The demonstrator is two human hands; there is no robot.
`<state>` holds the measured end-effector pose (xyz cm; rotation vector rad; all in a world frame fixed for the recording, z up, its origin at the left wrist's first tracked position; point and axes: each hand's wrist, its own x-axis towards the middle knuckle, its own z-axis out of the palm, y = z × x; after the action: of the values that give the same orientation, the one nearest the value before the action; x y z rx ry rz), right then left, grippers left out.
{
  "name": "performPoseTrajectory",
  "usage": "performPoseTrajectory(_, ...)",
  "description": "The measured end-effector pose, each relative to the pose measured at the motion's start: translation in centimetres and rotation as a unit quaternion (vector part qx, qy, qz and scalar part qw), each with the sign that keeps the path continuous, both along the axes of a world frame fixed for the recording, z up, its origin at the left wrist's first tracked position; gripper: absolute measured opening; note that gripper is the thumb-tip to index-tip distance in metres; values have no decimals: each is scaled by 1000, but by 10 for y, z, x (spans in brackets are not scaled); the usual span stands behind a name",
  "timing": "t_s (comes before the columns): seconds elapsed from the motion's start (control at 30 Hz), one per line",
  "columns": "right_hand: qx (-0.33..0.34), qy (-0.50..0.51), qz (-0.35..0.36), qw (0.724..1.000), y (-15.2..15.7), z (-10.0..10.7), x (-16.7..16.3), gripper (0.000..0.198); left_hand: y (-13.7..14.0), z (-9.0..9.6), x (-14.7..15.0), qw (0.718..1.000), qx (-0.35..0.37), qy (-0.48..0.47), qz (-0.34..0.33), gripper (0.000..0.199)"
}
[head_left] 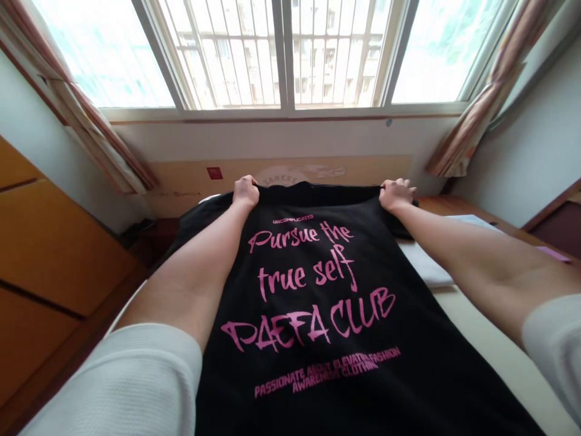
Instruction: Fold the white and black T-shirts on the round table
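Observation:
A black T-shirt (308,266) with pink lettering stretches out in front of me, its collar end far from me and its lower part running out of the picture's bottom edge. My left hand (246,192) is closed on the shirt at the left shoulder. At the right shoulder, my right hand (397,195) pinches the cloth, a few of its fingers sticking out to the side. Between the two hands the top edge is pulled fairly straight. Part of the left sleeve lies behind my left forearm.
Under the shirt is a pale surface (488,345). A folded white cloth (426,264) lies to the right, by a wooden ledge (438,208). Orange-brown cabinets (59,248) stand at left. Ahead are a tan board (376,169) and a barred window (285,60) between tied curtains (476,121).

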<state>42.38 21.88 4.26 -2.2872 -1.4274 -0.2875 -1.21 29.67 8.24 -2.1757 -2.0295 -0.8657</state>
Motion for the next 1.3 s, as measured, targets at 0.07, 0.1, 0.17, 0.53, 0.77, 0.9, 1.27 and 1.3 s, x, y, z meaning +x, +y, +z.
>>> performPoseTrajectory(0.07,-9,-23,38,999,-1,-3,-25,39,0,-14,2,997,-57,28,-34,50)
performPoseTrajectory(0.1,-15,-40,76,996,-3,-6,-41,43,-1,-21,3,994,-81,47,-52,60)
performPoseTrajectory(0.17,-47,-62,183,980,-9,-16,-76,50,-5,-37,7,987,-105,88,-87,77)
performPoseTrajectory(0.53,-238,24,279,930,-15,-52,-126,76,-48,-67,3,952,-110,276,-68,84)
performPoseTrajectory(0.77,-228,51,237,943,7,-56,-109,74,-37,-28,-37,963,-119,238,-36,68)
performPoseTrajectory(0.9,-226,53,199,952,9,-59,-82,72,-52,-13,-68,952,-113,279,-54,64)
performPoseTrajectory(1.27,-222,1,156,962,-19,-50,-80,73,-167,-74,-35,953,-126,258,-92,77)
performPoseTrajectory(1.3,-220,-7,157,963,-23,-47,-88,72,-171,-78,-37,955,-114,256,-95,75)
